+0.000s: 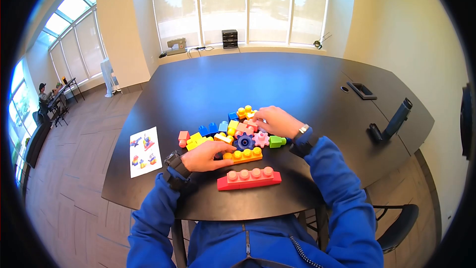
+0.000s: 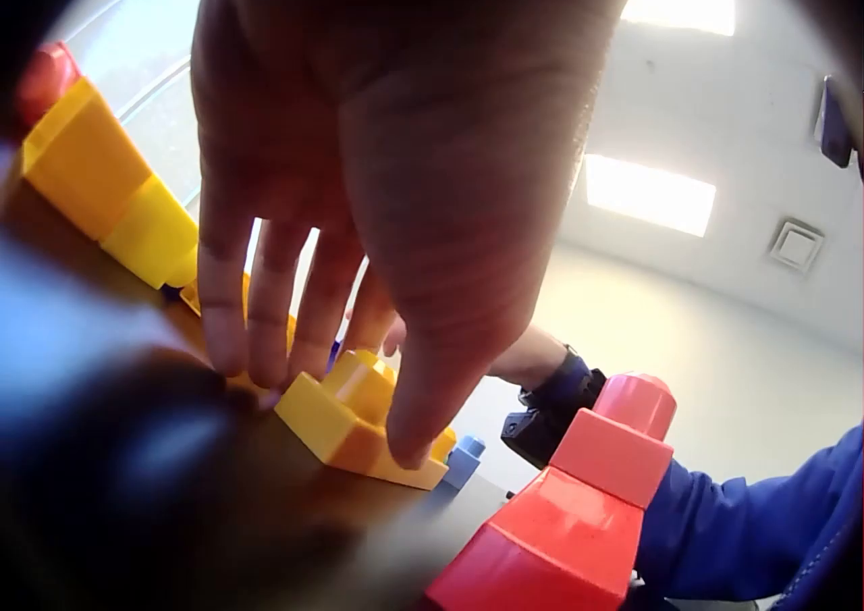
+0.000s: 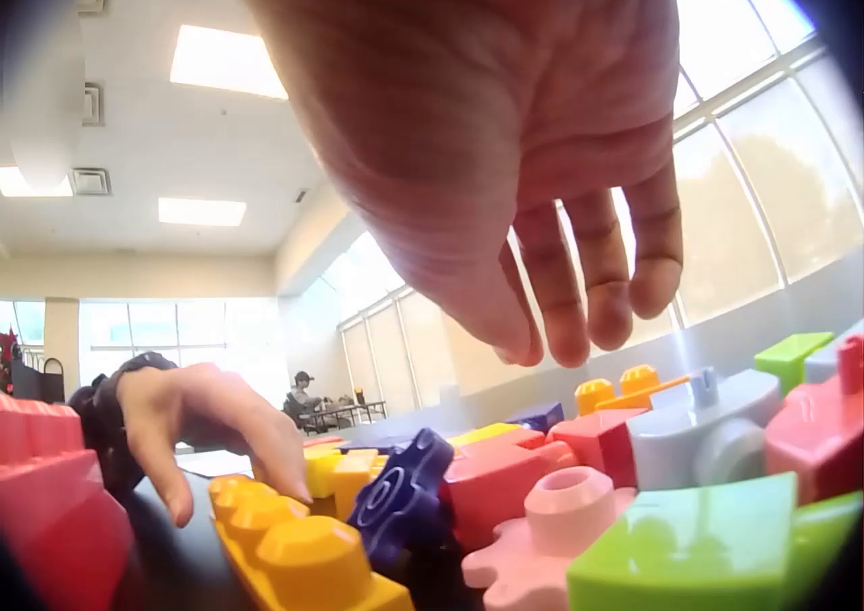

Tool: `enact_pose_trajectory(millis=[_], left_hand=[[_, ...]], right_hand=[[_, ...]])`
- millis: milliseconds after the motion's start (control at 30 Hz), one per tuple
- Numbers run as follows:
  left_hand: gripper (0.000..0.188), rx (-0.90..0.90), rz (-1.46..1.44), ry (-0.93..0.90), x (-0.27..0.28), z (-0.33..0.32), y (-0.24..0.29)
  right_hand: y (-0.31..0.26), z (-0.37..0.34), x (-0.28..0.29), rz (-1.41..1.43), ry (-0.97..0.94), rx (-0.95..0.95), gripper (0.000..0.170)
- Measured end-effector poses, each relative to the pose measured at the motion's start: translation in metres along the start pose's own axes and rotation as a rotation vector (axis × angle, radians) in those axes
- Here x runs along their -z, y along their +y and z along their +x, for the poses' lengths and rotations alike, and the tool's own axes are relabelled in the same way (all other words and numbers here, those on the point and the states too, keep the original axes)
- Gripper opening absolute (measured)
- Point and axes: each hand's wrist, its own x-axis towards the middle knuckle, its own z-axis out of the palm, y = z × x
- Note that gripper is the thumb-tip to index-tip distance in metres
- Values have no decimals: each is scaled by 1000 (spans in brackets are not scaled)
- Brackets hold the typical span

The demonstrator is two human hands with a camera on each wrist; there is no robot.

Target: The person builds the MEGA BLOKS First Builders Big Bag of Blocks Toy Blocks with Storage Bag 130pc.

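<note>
My left hand [image 1: 204, 157] is at the left end of a long yellow brick [image 1: 248, 157], its thumb on the near side and its fingers stretched past the far side. Above the back right of a heap of toy building bricks hovers my right hand [image 1: 278, 121], fingers extended downward; in the right wrist view no brick sits between them. A dark blue gear [image 1: 244, 142], a pink gear [image 1: 261, 139] and a green brick [image 1: 274, 142] lie along the heap's near side. Closer to me, a pink studded brick [image 1: 253, 174] sits on a red base [image 1: 230, 185] with sloped ends.
A sheet with pictures of brick models [image 1: 145, 154] lies on the dark table [image 1: 208, 84] at left. Toward the right stand a dark upright bottle-like object [image 1: 398, 118] and a table cutout [image 1: 362, 90]. A chair [image 1: 400, 226] is at the near right edge.
</note>
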Motion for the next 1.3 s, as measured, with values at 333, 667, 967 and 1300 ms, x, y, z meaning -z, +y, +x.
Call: enact_pose_trajectory(millis=[333,667,967,1300], left_hand=[[42,68,29,-7,3,-5,-2],[43,45,16,29,4,-6,2],[47,89,66,20,2,-6,-5],[64,162,16,121,9,-9,9]], right_hand=[[10,75,-51,-85,-291,-81,46],[4,67,-41,260,-153,-11,47],[-16,44,4,103,-65,-54,47],[-70,26,-6,609,-249,87,34]])
